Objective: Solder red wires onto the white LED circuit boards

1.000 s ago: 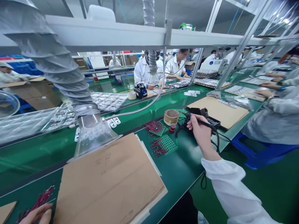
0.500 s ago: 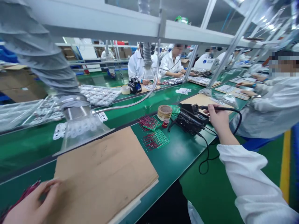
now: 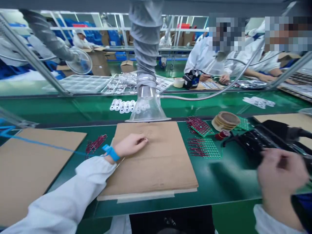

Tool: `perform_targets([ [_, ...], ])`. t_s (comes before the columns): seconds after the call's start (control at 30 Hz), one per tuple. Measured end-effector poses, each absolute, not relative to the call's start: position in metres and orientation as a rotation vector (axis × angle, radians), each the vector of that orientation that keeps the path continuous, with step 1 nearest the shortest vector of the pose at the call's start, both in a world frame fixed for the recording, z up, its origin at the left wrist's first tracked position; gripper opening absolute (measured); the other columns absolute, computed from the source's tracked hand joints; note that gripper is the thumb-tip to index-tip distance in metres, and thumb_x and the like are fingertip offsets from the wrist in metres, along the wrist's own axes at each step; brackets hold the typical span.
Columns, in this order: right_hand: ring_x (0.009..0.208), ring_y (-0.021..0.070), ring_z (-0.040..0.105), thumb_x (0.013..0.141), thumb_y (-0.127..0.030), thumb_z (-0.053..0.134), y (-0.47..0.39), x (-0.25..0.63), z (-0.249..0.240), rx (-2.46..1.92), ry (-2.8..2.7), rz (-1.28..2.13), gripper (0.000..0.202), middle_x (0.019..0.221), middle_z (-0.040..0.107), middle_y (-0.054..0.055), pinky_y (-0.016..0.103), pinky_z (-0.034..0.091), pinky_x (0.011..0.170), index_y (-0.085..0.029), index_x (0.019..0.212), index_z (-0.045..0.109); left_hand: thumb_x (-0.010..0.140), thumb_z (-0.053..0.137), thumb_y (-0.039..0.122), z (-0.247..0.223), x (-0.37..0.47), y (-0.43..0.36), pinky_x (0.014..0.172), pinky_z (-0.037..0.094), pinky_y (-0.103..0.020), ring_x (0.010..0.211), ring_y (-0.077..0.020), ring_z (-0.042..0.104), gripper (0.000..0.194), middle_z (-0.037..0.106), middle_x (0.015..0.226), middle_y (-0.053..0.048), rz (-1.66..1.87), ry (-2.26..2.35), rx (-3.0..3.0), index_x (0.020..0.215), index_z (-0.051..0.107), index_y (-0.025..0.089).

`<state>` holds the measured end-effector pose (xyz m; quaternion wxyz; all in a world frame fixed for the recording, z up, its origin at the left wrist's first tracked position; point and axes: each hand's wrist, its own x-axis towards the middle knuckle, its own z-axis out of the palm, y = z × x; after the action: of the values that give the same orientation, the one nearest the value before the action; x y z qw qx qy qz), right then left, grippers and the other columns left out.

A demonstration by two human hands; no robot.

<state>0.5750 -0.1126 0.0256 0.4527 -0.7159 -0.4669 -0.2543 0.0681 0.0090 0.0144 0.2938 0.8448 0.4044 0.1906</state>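
Observation:
My left hand, a blue band at its wrist, rests over the cardboard sheet with its fingers curled together; anything between them is too small to make out. My right hand is raised at the right, blurred, its fingers bent, beside the black soldering stand. The soldering iron sits at the stand, apart from my fingers. Between the cardboard and the stand lie green boards with dark red wires, a roll of tape and a small red spool.
A clear fume hood hangs behind the cardboard. Red wires lie left of it, near another cardboard sheet. White parts lie beyond the bench divider. People in white coats work across the line.
The view has swung left and levelled. My right hand has let go of the soldering iron, which now sits at the stand. My left hand now lies over the cardboard's upper part.

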Motion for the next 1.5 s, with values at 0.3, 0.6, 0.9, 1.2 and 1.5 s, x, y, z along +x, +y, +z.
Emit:
perform_targets([
  [0.3,0.051,0.0144,0.058,0.111,-0.038,0.056,-0.037,0.384,0.028,-1.073,-2.404,0.328,0.036,0.060,0.062,-0.003,0.027,0.038,0.053,-0.024,0.079,0.064,0.102,0.052,0.028,-0.002,0.080,0.028,0.076,0.046,-0.027,0.080,-0.0166,0.064,0.022,0.076,0.090,-0.004,0.605,1.016,2.147,0.099,0.072,0.018],
  [0.6,0.053,0.0132,0.055,0.111,-0.039,0.053,-0.022,0.353,-0.010,-1.247,-2.273,0.593,0.036,0.061,0.060,-0.003,0.026,0.033,0.058,-0.022,0.082,0.065,0.107,0.046,0.041,0.003,0.078,0.025,0.069,0.042,-0.027,0.070,-0.0164,0.059,0.035,0.069,0.078,0.000,0.478,1.058,2.100,0.098,0.071,0.019],
  [0.9,0.056,0.0127,0.058,0.109,-0.035,0.056,-0.027,0.361,-0.013,-1.204,-2.214,0.712,0.031,0.062,0.062,-0.004,0.024,0.037,0.060,-0.022,0.083,0.065,0.106,0.043,0.052,-0.002,0.073,0.019,0.083,0.055,-0.035,0.090,-0.0257,0.074,0.044,0.083,0.104,-0.006,0.412,1.202,2.133,0.104,0.075,0.022],
  [1.2,0.067,0.0166,0.068,0.105,-0.066,0.067,-0.037,0.347,-0.008,-1.185,-2.433,0.627,0.042,0.069,0.071,-0.004,0.027,0.032,0.060,-0.025,0.105,0.074,0.102,0.038,0.028,0.000,0.090,-0.002,0.067,0.043,-0.030,0.070,-0.0208,0.070,0.028,0.076,0.081,-0.001,0.179,0.899,2.446,0.085,0.060,0.025],
  [1.5,0.060,0.0137,0.054,0.111,-0.036,0.051,-0.031,0.350,-0.006,-0.988,-2.366,0.579,0.039,0.066,0.063,-0.002,0.028,0.036,0.060,-0.023,0.076,0.060,0.103,0.043,0.027,-0.007,0.100,-0.001,0.076,0.047,-0.029,0.081,-0.0205,0.073,0.025,0.079,0.089,-0.004,0.335,0.938,2.281,0.090,0.064,0.023],
])
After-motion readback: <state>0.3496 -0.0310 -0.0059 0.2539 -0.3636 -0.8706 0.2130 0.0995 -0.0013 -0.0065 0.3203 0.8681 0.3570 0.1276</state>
